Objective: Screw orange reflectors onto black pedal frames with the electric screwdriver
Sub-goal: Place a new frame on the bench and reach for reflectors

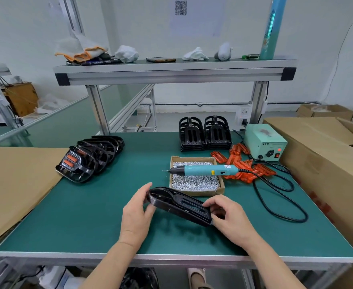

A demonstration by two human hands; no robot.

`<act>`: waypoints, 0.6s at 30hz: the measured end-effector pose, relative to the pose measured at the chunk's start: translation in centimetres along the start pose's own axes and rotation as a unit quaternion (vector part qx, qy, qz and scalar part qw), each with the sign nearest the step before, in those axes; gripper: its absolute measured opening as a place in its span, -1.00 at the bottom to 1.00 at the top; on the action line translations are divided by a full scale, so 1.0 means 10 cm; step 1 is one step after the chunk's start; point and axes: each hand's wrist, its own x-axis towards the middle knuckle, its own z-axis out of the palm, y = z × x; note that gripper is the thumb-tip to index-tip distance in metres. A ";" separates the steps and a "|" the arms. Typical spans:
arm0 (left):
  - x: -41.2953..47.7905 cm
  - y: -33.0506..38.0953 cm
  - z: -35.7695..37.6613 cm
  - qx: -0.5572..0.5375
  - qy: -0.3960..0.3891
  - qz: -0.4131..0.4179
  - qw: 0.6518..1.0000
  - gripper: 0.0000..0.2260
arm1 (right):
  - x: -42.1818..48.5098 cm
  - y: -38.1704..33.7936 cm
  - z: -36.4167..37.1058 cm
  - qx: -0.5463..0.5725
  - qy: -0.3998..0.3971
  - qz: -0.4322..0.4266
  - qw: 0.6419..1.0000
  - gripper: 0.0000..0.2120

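- A green-matted bench on an aluminium frame stands before white walls, with a cluttered metal shelf spanning its far edge
- A flat brown cardboard sheet overlaps the bench's left edge
- Just right of it, toward the far left corner, a leaning row of black pedal frames rests on the mat; the front one shows two orange reflectors fitted
- Near the middle of the front edge, the left hand grasps the rounded end of a single black plastic pedal frame, thumb on top
- That frame is held tilted, its left end higher, above the mat
- The right hand pinches the frame's squared right end between curled fingers and thumb
- Behind the hands sits a shallow cardboard tray full of small silver screws
- A teal electric screwdriver lies across the tray, bit pointing left
- Two stacks of bare black pedal frames stand at the far edge
- Loose translucent orange reflectors are heaped right of the tray
- A pale green power box sits near the far right corner, a black cable looping in front
- A large brown carton lines the right edge
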 end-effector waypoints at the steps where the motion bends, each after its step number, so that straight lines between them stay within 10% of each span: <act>1: -0.01 0.02 0.00 -0.020 0.002 -0.032 0.999 -0.63 | 0.00 0.00 0.01 0.001 0.001 -0.001 1.000 -0.67; 5: -0.05 0.16 0.14 -0.096 -0.022 -0.090 0.991 -0.99 | 0.00 0.01 0.04 0.025 -0.001 0.007 1.000 -0.67; 11: -0.01 0.54 0.25 -0.374 -0.174 -0.134 0.901 -0.74 | 0.00 -0.04 0.03 0.100 -0.003 0.051 0.994 -0.71; 18: -0.08 0.64 0.33 -0.332 -0.304 -0.062 0.891 -0.39 | 0.00 -0.11 0.01 0.146 -0.009 0.049 0.988 -0.75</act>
